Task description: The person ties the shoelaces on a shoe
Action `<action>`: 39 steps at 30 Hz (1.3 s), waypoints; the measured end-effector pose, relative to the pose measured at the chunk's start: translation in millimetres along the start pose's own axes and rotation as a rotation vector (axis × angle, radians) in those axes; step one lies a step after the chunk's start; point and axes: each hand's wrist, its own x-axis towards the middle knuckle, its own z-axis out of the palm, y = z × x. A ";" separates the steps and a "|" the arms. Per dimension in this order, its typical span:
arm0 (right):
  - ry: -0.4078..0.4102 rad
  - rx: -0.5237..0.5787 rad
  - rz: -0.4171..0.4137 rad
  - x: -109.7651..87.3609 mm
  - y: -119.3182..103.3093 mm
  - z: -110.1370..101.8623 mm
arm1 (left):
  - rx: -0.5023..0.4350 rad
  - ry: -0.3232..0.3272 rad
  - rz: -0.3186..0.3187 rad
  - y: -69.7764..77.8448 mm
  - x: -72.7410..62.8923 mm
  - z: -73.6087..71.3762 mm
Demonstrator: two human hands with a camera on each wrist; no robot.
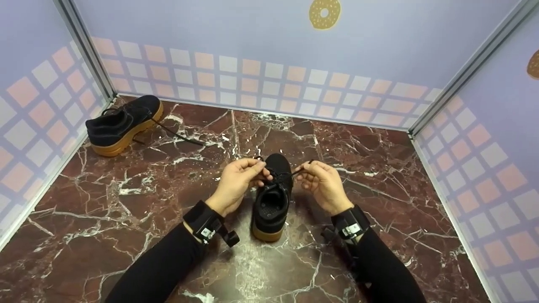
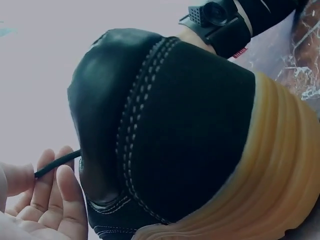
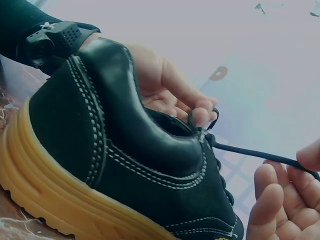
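A black shoe (image 1: 269,223) with a tan sole stands on the floor between my hands, toe pointing away. My left hand (image 1: 238,183) pinches a small loop of the black shoelace (image 3: 250,152) at the left of the shoe's tongue. On the other side, my right hand (image 1: 322,185) pinches a strand of lace between thumb and fingers. That strand runs straight and taut from a knot (image 3: 207,137) at the top of the lacing, as the right wrist view shows. In the left wrist view the shoe's heel hides most of the lacing.
A second black shoe (image 1: 124,122) with a tan sole stands at the far left by the wall corner, its lace (image 1: 181,136) trailing on the floor. Marbled dark red floor (image 1: 379,252) surrounds me. Pale purple walls (image 1: 261,33) with checkered squares close off the back and both sides.
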 end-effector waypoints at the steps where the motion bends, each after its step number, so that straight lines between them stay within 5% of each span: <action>1: 0.005 0.006 -0.003 0.3 -0.7 -1.2 | 0.001 0.002 -0.005 0.1 0.6 -0.2; 17: 0.031 -0.049 -0.080 4.9 -11.5 -4.9 | 0.024 0.031 -0.030 17.3 20.2 11.0; 25: 0.023 -0.059 -0.050 2.3 -9.0 -7.9 | 0.148 -0.056 0.028 15.3 32.6 11.0; 34: 0.025 -0.095 -0.035 4.9 -7.2 -8.1 | 0.157 0.048 -0.287 6.6 19.2 -11.1; 39: 0.025 -0.131 -0.044 12.7 -6.9 -5.0 | 0.179 0.063 -0.344 8.5 17.7 -12.1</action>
